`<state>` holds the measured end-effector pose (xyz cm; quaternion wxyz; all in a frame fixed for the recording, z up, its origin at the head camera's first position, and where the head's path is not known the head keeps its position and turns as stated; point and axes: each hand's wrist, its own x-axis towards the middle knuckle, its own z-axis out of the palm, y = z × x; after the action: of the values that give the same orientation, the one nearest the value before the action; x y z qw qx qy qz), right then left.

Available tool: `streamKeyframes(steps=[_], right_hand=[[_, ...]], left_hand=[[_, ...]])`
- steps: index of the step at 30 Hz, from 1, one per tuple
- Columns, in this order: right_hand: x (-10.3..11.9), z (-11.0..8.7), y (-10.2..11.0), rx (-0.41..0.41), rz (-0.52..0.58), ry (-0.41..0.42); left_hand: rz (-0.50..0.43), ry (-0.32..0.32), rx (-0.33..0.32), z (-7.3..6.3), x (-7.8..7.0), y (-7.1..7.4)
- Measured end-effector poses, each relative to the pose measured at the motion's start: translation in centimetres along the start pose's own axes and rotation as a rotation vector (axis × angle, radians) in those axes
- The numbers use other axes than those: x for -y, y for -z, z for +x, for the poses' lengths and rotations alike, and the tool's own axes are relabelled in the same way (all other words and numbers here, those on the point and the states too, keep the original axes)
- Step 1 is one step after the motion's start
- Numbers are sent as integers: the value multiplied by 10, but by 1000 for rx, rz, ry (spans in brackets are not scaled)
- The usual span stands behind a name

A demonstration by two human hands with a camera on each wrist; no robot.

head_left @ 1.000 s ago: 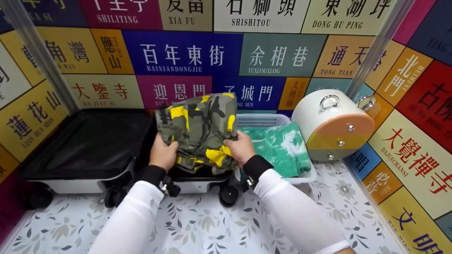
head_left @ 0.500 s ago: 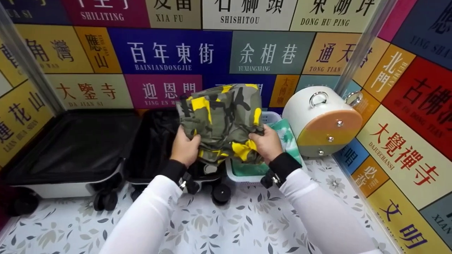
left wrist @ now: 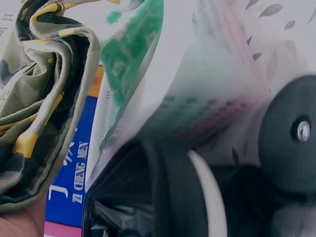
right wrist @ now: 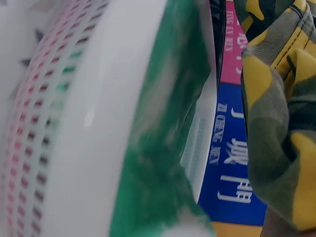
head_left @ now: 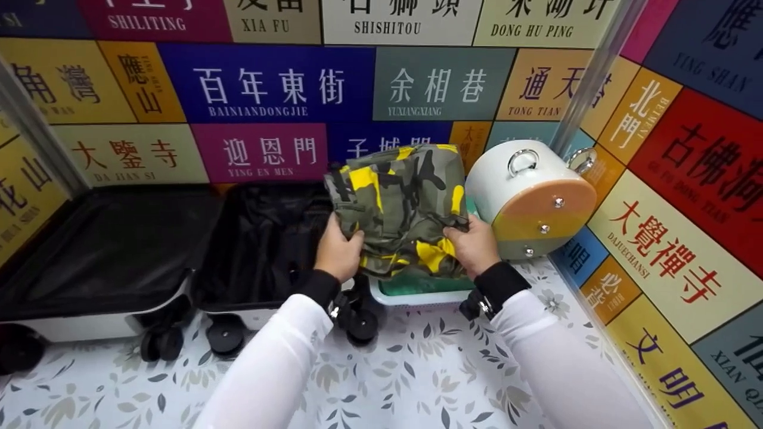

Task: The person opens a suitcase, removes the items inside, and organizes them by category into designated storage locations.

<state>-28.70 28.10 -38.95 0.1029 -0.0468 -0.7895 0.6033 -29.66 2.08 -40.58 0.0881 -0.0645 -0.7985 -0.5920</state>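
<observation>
A folded camouflage garment (head_left: 402,205) in grey, black and yellow hangs over a white plastic basket (head_left: 426,299) in the head view. My left hand (head_left: 340,249) grips its left edge, thumb on the near side. At the opposite edge my right hand (head_left: 474,245) grips the fabric the same way. Green-and-white tie-dye cloth (right wrist: 163,148) lies in the basket, mostly hidden by the garment in the head view. In the left wrist view the garment's folded layers (left wrist: 44,108) show above part of my hand.
An open suitcase lies left of the basket, with a black-lined half (head_left: 256,244) beside it and a covered half (head_left: 101,244) farther left. A white drum-shaped box (head_left: 501,179) with a striped front stands at right. Sign-covered walls (head_left: 262,83) close off the back and right.
Both hands have carried the camouflage garment rightward, from above the suitcase half to above the basket. More of the black lining now shows, and the green cloth is largely covered from the head view.
</observation>
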Motion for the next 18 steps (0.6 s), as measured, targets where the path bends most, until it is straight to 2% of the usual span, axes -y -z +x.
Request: streamKeyframes(steps=[5,12,18], right_hand=[[-14,2,12,-74,-43,29],[-39,3,25,-122,-223,51],[-48,2,31,-148,-260,61]], left_hand=[[56,46,34,-1,2,-19],[169,154,144,-6,5,-42],[398,169,192,-9,5,-55]])
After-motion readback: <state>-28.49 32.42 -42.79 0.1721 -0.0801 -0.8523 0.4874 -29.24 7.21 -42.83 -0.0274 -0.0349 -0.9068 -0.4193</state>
